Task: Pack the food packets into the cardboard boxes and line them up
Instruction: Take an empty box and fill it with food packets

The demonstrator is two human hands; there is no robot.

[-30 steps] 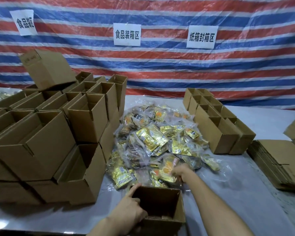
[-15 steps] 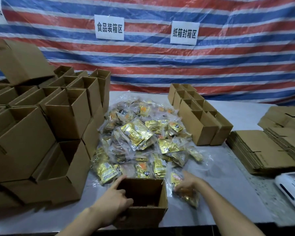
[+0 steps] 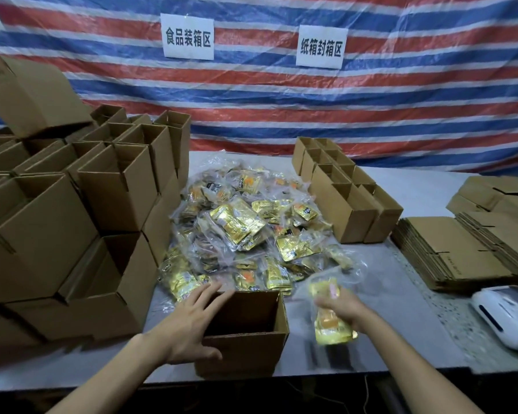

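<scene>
My right grip (image 3: 341, 307) is clenched around a shiny yellow plastic food packet (image 3: 331, 333) (it's a bit blurry), held just right of the open brown cardboard box (image 3: 245, 351) on the grey surface (image 3: 401, 309). Meanwhile my left grip (image 3: 192, 321) rests loose, fingers spread, on its left rim.

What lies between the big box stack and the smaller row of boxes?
A heap of food packets on the table, in the head view.

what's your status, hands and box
Left hand flat on open box rim. Right hand grips one food packet, beside the box, not yet in. Nothing blocking the box mouth.
</scene>
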